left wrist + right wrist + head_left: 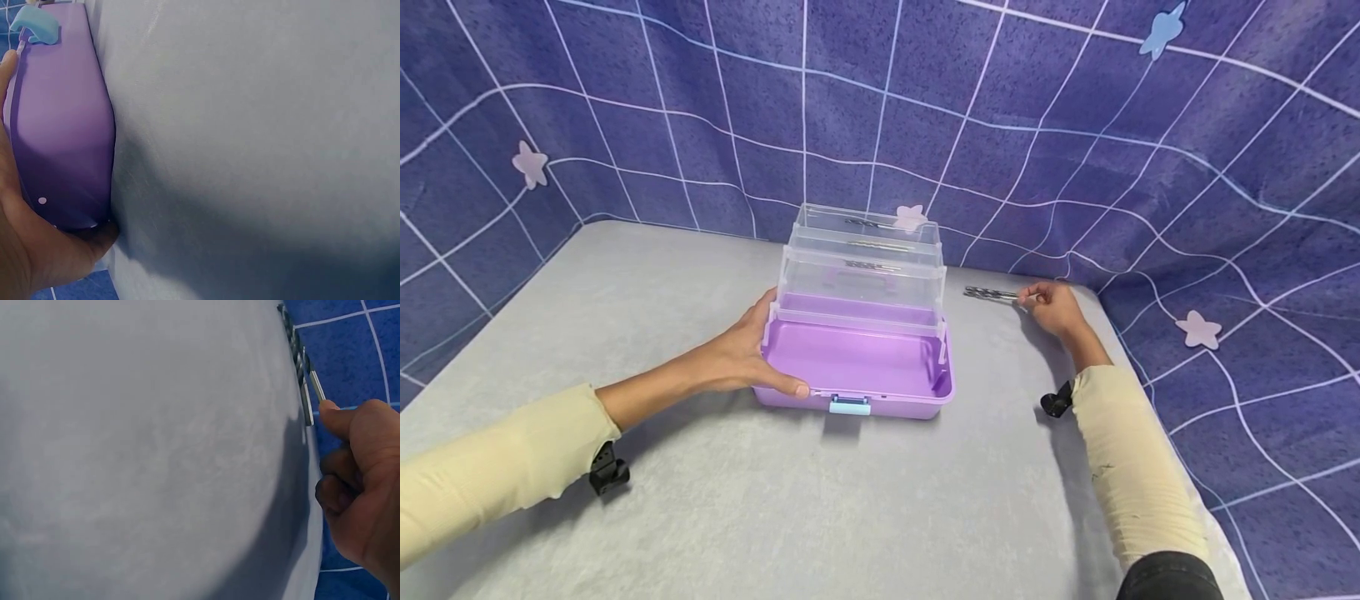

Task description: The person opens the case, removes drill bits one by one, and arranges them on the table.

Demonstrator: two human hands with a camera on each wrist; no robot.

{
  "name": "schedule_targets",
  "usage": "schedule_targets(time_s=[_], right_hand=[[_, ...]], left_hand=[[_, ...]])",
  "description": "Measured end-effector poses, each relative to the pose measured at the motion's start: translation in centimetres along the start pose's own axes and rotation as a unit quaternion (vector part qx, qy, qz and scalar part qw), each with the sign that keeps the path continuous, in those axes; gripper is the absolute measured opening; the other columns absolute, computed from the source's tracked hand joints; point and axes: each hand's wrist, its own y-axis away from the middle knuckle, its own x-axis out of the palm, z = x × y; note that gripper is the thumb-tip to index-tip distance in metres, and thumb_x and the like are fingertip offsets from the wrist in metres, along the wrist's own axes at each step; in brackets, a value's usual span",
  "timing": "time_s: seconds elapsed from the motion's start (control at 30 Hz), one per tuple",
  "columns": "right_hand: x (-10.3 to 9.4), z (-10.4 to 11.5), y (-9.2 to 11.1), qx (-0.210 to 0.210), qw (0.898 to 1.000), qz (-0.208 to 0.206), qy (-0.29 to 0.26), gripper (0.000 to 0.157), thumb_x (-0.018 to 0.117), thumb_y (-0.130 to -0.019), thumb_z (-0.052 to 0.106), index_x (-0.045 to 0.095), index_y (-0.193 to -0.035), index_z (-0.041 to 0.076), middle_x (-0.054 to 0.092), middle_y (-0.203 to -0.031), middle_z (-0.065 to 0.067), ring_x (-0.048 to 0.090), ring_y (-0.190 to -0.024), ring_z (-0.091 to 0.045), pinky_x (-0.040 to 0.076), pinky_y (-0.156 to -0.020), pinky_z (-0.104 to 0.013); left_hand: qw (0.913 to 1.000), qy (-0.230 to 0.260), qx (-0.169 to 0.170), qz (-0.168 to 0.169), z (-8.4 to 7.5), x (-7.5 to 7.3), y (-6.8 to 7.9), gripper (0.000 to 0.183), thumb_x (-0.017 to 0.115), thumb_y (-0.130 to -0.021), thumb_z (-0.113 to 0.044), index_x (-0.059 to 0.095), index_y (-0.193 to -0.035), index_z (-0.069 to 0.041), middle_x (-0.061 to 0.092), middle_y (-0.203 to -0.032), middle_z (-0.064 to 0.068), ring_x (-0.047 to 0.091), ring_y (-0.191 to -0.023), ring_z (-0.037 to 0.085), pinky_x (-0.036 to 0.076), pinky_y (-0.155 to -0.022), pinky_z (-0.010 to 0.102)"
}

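Note:
A purple box (895, 408) with a light blue latch (850, 406) stands open on the grey table. My left hand (730, 354) grips its left end, thumb over the front rim and fingers along the side. In the left wrist view the thumb and fingers span the box wall (62, 125). To the right of the box, my right hand (1051, 310) pinches the smooth shank of a drill bit (317, 386) between thumb and forefinger. Another drill bit (306, 403) lies on the table right beside it. The right hand's other fingers are curled in.
Clear stepped trays (805, 287) rise at the back of the box, with drill bits (872, 267) showing in them. A blue curtain (700, 108) with pale grid lines and stars hangs behind and beside the grey table (880, 517).

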Motion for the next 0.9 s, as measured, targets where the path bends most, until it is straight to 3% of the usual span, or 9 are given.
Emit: schedule_targets(time_s=[0.33,0.9], right_hand=[[0.36,-0.97,-0.12,0.000,0.999,-0.004,0.038,0.023,0.071,-0.109,0.016,0.074,-0.123,-0.003,0.043,-0.059,0.020,0.042,-0.063,-0.006,0.037,-0.070,-0.030],[1.05,-0.76,-0.52,0.015,0.998,-0.011,0.052,0.024,0.068,-0.111,0.017,0.074,-0.127,0.000,0.050,-0.071,0.012,0.049,-0.076,-0.016,0.039,-0.080,-0.036]], left_hand=[[1.0000,-0.006,0.002,0.006,-0.09,-0.11,0.14,0.153,0.113,-0.065,-0.026,0.012,-0.179,-0.026,0.039,-0.169,0.012,0.058,-0.141,0.036,0.050,-0.120,0.057],[0.9999,-0.009,-0.010,0.001,-0.11,-0.10,0.10,0.156,0.113,-0.063,-0.026,0.010,-0.180,-0.023,0.036,-0.171,0.015,0.055,-0.143,0.038,0.045,-0.126,0.063]])
